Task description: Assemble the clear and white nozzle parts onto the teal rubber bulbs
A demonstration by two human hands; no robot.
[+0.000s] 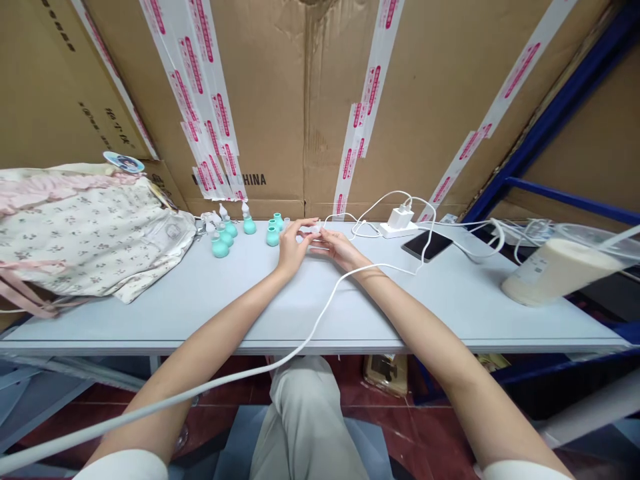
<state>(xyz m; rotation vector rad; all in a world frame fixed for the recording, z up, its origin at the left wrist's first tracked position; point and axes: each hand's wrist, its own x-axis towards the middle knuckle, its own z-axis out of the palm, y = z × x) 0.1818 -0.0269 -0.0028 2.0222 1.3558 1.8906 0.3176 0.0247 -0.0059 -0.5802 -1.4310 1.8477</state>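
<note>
Wide table (250, 313), bare in front, edge near lap. Bag (85, 227) far left, cup (560, 267) far right. Teal bulbs (225, 237) just beside left hand (293, 247). Left hand and right hand (337, 248) pinching small clear piece (316, 230), fingers curled, mid-table near back.

Site: looks like a stockroom or packing area, not a home. I sit at a plain grey bench (280, 313). From 10 to 2 o'clock stands a wall of flattened cartons (280, 87), patched with printed tape (210, 113); one reads "CHINA". Blue steel racking (560, 100) rises at 2 o'clock. A batch of identical teal bulbs (223, 239) is lined up at 11 o'clock. Personal items sit alongside: floral bag (85, 233) at 9, charger (400, 219) and phone (427, 245) at 1, drink cup (560, 267) at 3. Floor is red tile (430, 433).
</note>
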